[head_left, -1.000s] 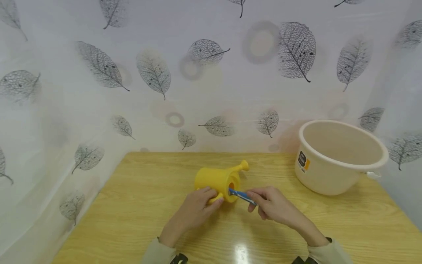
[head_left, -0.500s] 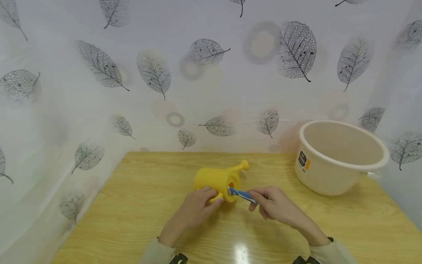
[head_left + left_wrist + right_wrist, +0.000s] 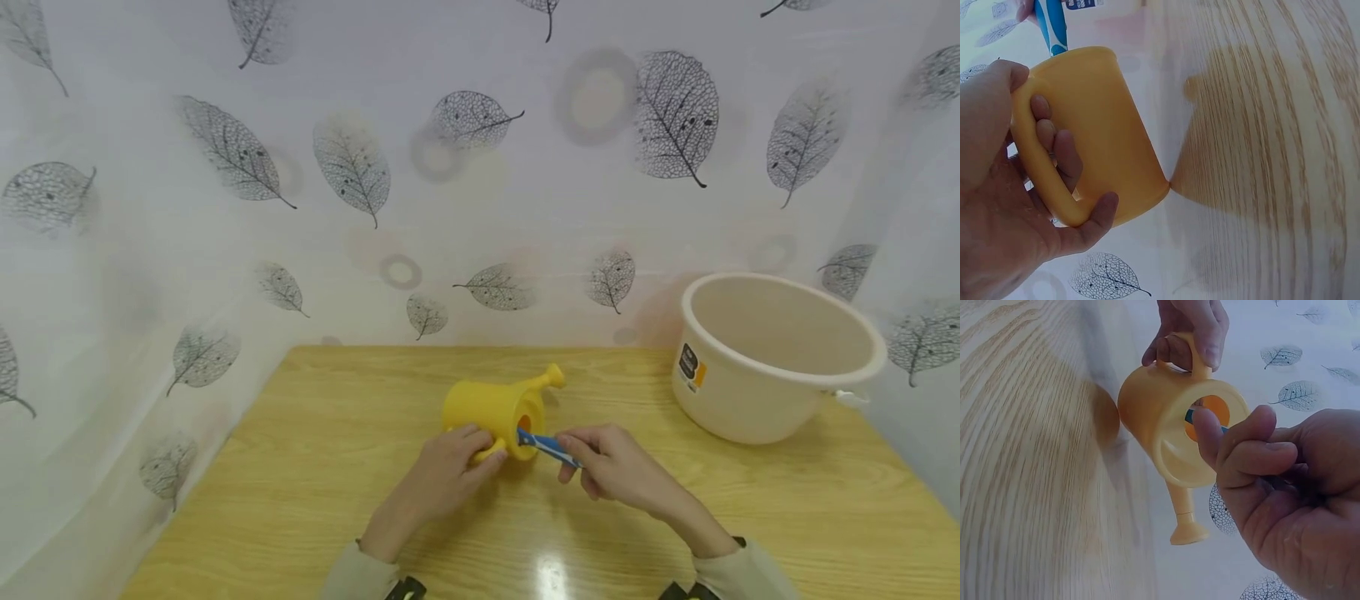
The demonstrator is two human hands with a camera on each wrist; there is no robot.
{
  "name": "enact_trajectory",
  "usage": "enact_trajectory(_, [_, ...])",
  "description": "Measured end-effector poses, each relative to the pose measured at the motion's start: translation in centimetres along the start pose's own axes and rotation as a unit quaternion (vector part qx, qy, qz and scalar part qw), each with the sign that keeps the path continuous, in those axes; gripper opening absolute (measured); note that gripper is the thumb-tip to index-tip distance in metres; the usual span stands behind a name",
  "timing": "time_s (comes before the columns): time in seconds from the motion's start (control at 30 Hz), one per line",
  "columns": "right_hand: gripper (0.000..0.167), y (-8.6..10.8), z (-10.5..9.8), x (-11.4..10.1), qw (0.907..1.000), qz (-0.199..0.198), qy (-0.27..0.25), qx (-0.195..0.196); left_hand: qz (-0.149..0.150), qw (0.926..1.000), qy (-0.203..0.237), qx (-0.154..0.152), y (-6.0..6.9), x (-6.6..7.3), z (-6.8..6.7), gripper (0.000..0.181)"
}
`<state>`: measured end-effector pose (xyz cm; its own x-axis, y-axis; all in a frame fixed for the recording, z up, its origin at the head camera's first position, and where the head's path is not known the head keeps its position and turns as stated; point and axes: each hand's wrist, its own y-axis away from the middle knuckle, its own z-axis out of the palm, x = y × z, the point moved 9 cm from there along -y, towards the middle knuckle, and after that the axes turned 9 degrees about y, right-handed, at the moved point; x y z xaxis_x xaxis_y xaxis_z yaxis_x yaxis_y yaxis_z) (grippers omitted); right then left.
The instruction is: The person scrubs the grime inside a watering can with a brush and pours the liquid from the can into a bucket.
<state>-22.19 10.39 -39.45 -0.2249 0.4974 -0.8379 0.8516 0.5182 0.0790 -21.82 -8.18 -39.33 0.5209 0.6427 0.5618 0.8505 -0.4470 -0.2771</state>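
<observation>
A yellow watering can (image 3: 480,403) lies tipped on its side, its opening facing right and its spout pointing to the back right. My left hand (image 3: 444,477) grips its handle (image 3: 1041,165), fingers passing through the loop in the left wrist view. My right hand (image 3: 621,468) pinches a blue-and-white toothbrush (image 3: 553,450) by its handle. The toothbrush's far end reaches into the round opening of the can, and its tip is hidden there. In the right wrist view, the fingers (image 3: 1254,447) cover most of the toothbrush.
A large cream bucket (image 3: 750,400) with a label stands at the right rear of the wooden table (image 3: 337,392). Behind and beside the table hangs a pale sheet (image 3: 510,208) printed with dark leaves.
My right hand drew the toothbrush slightly out to the right, then moved it back left, deeper into the opening. The left hand and the watering can stay in place.
</observation>
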Motion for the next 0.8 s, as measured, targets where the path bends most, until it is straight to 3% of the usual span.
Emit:
enact_trajectory(0.37, [0.038, 0.5, 0.1, 0.2, 0.9994, 0.003, -0.033, -0.013, 0.002, 1.0, -0.004, 0.003, 0.1, -0.1, 0.0, 0.027])
enact_trajectory(0.8, [0.045, -0.8, 0.9, 0.3, 0.9959, 0.007, -0.09, 0.005, 0.003, 1.0, -0.008, 0.001, 0.1, -0.2, 0.1, 0.027])
